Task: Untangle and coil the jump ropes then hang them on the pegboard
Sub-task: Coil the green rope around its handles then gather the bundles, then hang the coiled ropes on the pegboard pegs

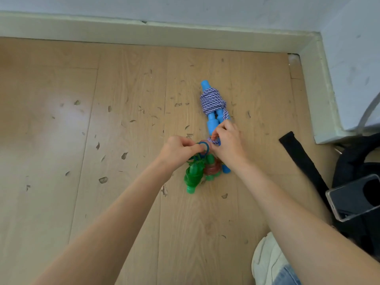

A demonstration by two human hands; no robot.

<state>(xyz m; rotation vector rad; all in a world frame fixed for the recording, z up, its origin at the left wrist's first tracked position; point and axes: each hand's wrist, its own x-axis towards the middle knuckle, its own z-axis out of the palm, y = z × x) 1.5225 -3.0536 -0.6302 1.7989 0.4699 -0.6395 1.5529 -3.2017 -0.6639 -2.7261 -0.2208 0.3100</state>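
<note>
A blue-handled jump rope (211, 103) lies on the wooden floor, its purple-and-white cord wound in a thick knot round the handles. Below it sits a bundle of green handles (192, 176) with green cord and a reddish coil (212, 168). My left hand (177, 152) pinches a thin blue cord loop (204, 146) above the green bundle. My right hand (227, 140) pinches a bit of purple-and-white cord at the lower end of the blue handles. The two hands nearly touch. My fingers hide where the cords cross.
The scuffed wooden floor (102, 140) meets a pale skirting board (164, 31) at the back and right. A black bag with a strap (302, 161) and a phone (353, 197) lie at the right. My shoe (267, 262) shows at the bottom right.
</note>
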